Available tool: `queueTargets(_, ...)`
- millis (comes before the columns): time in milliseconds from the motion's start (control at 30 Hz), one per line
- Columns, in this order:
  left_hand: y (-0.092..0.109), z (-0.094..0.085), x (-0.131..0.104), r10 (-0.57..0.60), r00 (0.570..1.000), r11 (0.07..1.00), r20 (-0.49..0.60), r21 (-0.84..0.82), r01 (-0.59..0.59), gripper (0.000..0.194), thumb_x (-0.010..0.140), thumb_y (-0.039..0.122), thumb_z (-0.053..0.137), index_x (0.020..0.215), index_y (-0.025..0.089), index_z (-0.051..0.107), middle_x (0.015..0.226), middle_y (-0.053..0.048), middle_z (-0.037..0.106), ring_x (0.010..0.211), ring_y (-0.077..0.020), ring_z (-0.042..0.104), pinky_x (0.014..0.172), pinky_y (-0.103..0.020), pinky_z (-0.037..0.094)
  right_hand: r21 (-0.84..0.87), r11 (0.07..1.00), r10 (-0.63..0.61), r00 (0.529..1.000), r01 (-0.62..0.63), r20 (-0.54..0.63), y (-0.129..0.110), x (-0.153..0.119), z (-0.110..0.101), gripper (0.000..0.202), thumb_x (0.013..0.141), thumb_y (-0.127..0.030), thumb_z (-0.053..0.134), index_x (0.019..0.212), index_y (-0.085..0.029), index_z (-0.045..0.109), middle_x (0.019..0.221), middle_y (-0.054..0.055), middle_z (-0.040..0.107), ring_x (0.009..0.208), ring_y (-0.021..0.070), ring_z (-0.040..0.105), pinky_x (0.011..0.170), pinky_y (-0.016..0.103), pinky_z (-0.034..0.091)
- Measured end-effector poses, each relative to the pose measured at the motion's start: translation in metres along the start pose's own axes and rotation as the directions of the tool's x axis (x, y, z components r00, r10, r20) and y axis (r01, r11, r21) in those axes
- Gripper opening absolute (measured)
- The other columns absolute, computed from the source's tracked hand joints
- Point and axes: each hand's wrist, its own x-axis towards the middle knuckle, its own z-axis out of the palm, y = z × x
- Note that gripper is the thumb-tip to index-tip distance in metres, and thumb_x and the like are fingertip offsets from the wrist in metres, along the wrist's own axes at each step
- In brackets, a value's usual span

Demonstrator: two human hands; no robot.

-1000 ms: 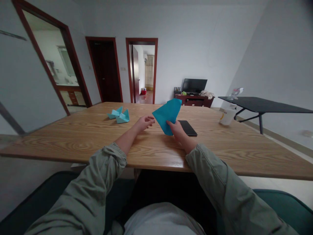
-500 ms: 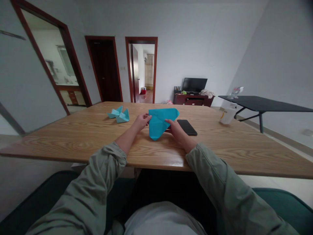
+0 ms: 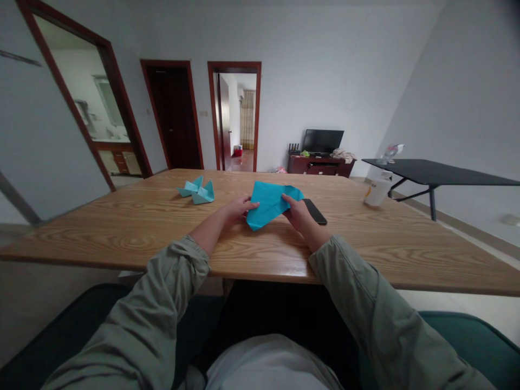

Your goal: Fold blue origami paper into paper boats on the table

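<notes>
A sheet of bright blue folded paper (image 3: 268,203) is held up between my two hands, just over the wooden table. My left hand (image 3: 239,210) grips its left edge, thumb on the near face and fingers behind. On the right side, my right hand (image 3: 298,213) pinches the paper with the thumb on top; its other fingers are mostly hidden. Creases run across the paper, and its right corner bends back. Left of my hands, a light-blue folded paper figure (image 3: 197,191) with pointed flaps stands on the table.
A black phone (image 3: 314,211) lies right beside my right hand, partly covered by it. Farther right on the wooden table (image 3: 162,233) stands a whitish translucent container (image 3: 377,190). Beyond it is a black folding table (image 3: 439,170). A television (image 3: 323,141) sits on a cabinet at the back.
The blue paper has tilted and shifted slightly right, its right corner now bending back. My right hand has moved a little right and up with it, covering more of the phone.
</notes>
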Motion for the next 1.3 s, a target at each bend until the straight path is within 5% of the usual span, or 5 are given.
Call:
queueTargets(100,-0.002,0.002,-0.002,-0.024,0.998,0.999,0.049,-0.023,0.026,0.068,0.058,0.041,0.085,0.118,0.023,0.058,0.105,-0.008,0.07,0.08,-0.02,0.068,0.062,-0.027,0.051,0.008,1.0,0.003,1.0,-0.003,-0.015,-0.001,0.002,-0.002,0.027,0.076,-0.025,0.069,0.1,-0.022,0.058,0.089,0.002,0.071,0.079,0.0187,0.067,0.072,0.036,0.059)
queueTargets(300,0.001,-0.009,0.002,0.052,0.995,0.999,-0.082,0.011,-0.051,0.068,0.056,0.036,0.086,0.116,0.022,0.057,0.094,-0.005,0.07,0.068,-0.0156,0.065,0.055,-0.025,0.05,-0.03,0.999,0.032,0.999,-0.031,0.033,-0.009,-0.001,-0.003,0.031,0.077,-0.03,0.065,0.106,-0.023,0.057,0.095,0.002,0.071,0.084,0.0186,0.066,0.078,0.036,0.056)
queueTargets(500,0.001,-0.022,0.006,0.208,0.959,0.978,-0.193,0.047,-0.203,0.058,0.056,0.039,0.084,0.106,0.018,0.062,0.087,-0.002,0.069,0.066,-0.0122,0.061,0.059,-0.024,0.049,-0.095,0.99,0.114,0.99,-0.105,0.086,-0.024,0.004,-0.018,0.045,0.089,-0.054,0.032,0.104,-0.02,0.058,0.089,0.007,0.071,0.087,0.023,0.067,0.078,0.039,0.054)
queueTargets(800,0.008,-0.024,0.0,0.3,0.923,0.954,-0.24,0.078,-0.29,0.049,0.054,0.041,0.084,0.09,0.012,0.067,0.082,-0.004,0.07,0.069,-0.0132,0.061,0.069,-0.027,0.049,-0.204,0.954,0.27,0.93,-0.222,0.25,-0.016,0.007,-0.019,0.021,0.082,-0.03,0.05,0.087,-0.014,0.063,0.072,0.006,0.069,0.072,0.0203,0.065,0.075,0.033,0.054)
queueTargets(1300,0.008,-0.026,-0.001,0.254,0.905,0.967,-0.343,0.065,-0.247,0.047,0.061,0.041,0.079,0.097,0.015,0.065,0.078,-0.002,0.067,0.062,-0.011,0.058,0.056,-0.022,0.047,-0.223,0.968,0.196,0.911,-0.119,0.364,-0.008,0.006,-0.028,0.019,0.077,-0.027,0.067,0.09,-0.014,0.067,0.08,0.004,0.069,0.064,0.0124,0.061,0.061,0.024,0.052)
